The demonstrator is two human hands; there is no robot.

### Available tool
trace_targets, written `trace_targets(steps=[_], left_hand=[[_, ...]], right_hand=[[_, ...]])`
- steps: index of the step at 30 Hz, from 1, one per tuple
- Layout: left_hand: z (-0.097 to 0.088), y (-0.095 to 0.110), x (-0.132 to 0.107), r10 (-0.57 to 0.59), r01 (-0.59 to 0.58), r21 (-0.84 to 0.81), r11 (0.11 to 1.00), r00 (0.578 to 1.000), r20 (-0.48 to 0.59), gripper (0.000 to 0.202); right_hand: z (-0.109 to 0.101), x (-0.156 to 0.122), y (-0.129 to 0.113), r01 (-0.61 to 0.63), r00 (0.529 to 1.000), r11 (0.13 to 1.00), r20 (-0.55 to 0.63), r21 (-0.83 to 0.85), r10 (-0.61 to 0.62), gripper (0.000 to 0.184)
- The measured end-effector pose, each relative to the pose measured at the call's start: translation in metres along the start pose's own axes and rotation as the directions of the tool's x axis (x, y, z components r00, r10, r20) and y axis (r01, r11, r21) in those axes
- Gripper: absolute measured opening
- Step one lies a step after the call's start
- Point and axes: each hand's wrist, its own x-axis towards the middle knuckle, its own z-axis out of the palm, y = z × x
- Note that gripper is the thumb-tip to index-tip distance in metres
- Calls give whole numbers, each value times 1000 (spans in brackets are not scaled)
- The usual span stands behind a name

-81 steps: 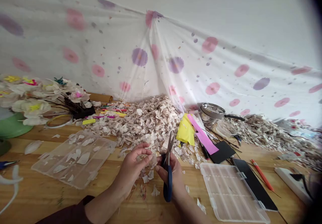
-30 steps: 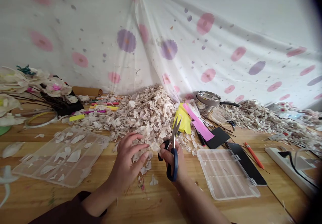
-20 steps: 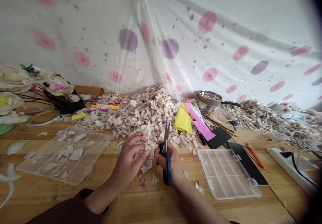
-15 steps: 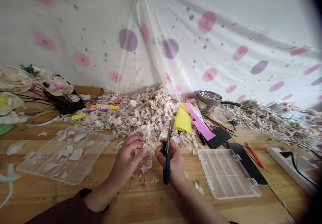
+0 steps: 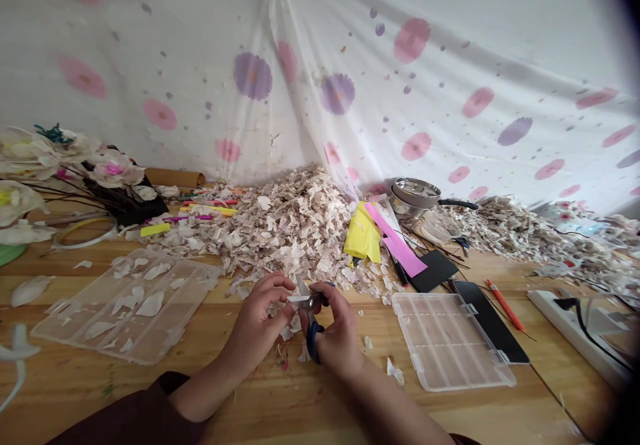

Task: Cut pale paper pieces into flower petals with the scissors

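Note:
My right hand (image 5: 336, 333) is closed round blue-handled scissors (image 5: 311, 318), whose blades point left toward my other hand. My left hand (image 5: 260, 317) pinches a small pale petal-like scrap (image 5: 293, 300) right at the blade tips. Both hands hover just above the wooden table (image 5: 150, 391), in front of a big heap of pale dried scraps (image 5: 285, 228). A few loose scraps (image 5: 300, 351) lie on the wood under my hands.
A clear compartment box with pale petals (image 5: 125, 305) lies at the left, another clear box (image 5: 450, 338) at the right beside a black phone (image 5: 487, 318). Yellow and pink paper (image 5: 375, 241), a metal pan (image 5: 415, 198), paper flowers (image 5: 60, 165) and a power strip (image 5: 575, 325) ring the work spot.
The scissors swung from pointing up to pointing left at my left hand's scrap. Both hands moved slightly closer together; the view tilted down since the earliest frame.

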Motion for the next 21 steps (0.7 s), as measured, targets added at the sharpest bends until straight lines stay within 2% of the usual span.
trace_targets(steps=[3,5,11,16,21], left_hand=[[0,2,-1,-76,78,-99,992,997,26,14],[0,3,-1,-77,80,-104,991,997,29,16],[0,4,-1,20,-20,-27,999,1000,16,21],[1,1,-2,79,-79,18,997,997,2,17],[-1,-4,1,100,-98,68,993,994,-32,20]], right_hand=[[0,0,0,-13,1000,1000,5,-5,13,48],[0,1,-2,-27,1000,1000,11,1,27,44],[-3,5,-7,-66,998,998,5,16,66,34],[-6,9,-9,-107,994,991,-10,81,108,35],[-14,20,-3,-162,972,983,-158,92,175,30]])
